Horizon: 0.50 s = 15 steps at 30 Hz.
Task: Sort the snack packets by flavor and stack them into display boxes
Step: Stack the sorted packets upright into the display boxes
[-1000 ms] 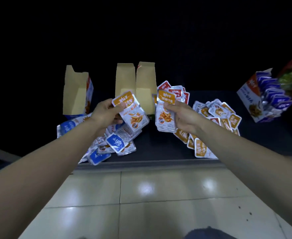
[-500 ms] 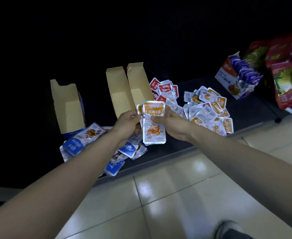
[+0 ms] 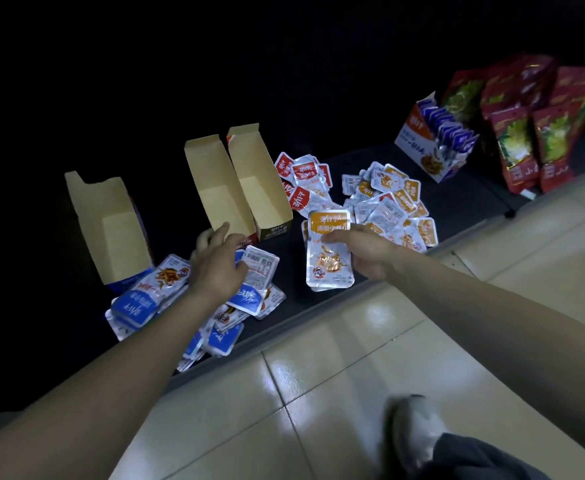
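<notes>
My right hand (image 3: pixel 363 252) grips a stack of orange packets (image 3: pixel 329 252) above the dark shelf's front edge. My left hand (image 3: pixel 216 268) hovers with loose fingers, holding nothing, over the blue packet pile (image 3: pixel 138 303), its fingertips near the front of the middle display box (image 3: pixel 216 183). Beside that box stands a second empty one (image 3: pixel 260 178), and a third empty box (image 3: pixel 106 220) stands at the left. Red packets (image 3: pixel 303 178) lie behind my right hand. More orange packets (image 3: pixel 393 202) are heaped to its right.
A filled display box of blue packets (image 3: pixel 436 143) stands at the back right, next to large red snack bags (image 3: pixel 526 140). The dark shelf (image 3: pixel 464 202) ends at a glossy tiled floor (image 3: pixel 318 358). My shoe (image 3: pixel 417 431) shows at the bottom.
My left hand has let go of the orange stack and moved left over the blue pile. My right hand now holds the whole stack alone. The view has swung left and tilted.
</notes>
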{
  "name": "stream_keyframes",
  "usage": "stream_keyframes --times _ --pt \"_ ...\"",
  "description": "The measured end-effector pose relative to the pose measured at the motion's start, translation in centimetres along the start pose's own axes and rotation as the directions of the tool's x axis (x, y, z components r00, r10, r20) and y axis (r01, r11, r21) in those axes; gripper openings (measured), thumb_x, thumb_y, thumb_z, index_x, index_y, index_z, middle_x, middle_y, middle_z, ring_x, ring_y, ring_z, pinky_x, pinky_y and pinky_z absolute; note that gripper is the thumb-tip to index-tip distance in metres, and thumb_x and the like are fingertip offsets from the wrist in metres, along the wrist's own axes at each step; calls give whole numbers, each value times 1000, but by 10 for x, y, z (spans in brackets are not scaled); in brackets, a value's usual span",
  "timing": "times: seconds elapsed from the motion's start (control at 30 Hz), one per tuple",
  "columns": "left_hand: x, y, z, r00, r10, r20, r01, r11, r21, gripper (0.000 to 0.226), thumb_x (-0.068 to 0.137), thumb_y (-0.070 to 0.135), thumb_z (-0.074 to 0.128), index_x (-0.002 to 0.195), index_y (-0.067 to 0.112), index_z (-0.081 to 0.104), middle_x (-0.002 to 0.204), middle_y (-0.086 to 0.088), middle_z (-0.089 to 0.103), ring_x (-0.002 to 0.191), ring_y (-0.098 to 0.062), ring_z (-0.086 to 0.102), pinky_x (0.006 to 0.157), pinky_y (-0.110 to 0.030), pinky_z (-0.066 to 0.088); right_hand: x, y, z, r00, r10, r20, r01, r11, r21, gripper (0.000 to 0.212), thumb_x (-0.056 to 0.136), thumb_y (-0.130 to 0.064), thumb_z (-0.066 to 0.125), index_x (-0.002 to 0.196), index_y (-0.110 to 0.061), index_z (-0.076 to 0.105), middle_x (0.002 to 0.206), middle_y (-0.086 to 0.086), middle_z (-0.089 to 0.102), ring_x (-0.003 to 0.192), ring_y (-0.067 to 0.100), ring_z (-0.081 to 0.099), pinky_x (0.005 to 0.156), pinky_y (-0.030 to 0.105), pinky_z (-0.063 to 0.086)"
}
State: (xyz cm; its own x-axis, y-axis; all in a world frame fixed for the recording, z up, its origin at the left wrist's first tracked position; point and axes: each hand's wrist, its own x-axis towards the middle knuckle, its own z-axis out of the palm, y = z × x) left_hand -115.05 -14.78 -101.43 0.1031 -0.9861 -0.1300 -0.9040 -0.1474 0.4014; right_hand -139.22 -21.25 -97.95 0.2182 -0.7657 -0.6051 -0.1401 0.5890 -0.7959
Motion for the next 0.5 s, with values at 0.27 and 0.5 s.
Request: stream_keyframes --times 0.27,0.5 --pt "3 -14 4 993 -17 -120 -4 984 -179 41 89 8 58 130 11 56 144 -13 41 132 -33 33 108 -39 29 16 -16 20 994 -107 -7 106 994 -22 24 91 -3 61 115 -8 62 121 16 66 111 32 63 99 48 49" --pt "-6 -43 -6 925 -288 -248 279 958 -71 46 88 13 59 132 22 54 149 -19 30 137 -36 22 110 -45 23 56 -24 55 968 -235 87 246 959 -143 39 91 -7 61 129 -12 54 120 8 66 106 24 64 89 36 53"
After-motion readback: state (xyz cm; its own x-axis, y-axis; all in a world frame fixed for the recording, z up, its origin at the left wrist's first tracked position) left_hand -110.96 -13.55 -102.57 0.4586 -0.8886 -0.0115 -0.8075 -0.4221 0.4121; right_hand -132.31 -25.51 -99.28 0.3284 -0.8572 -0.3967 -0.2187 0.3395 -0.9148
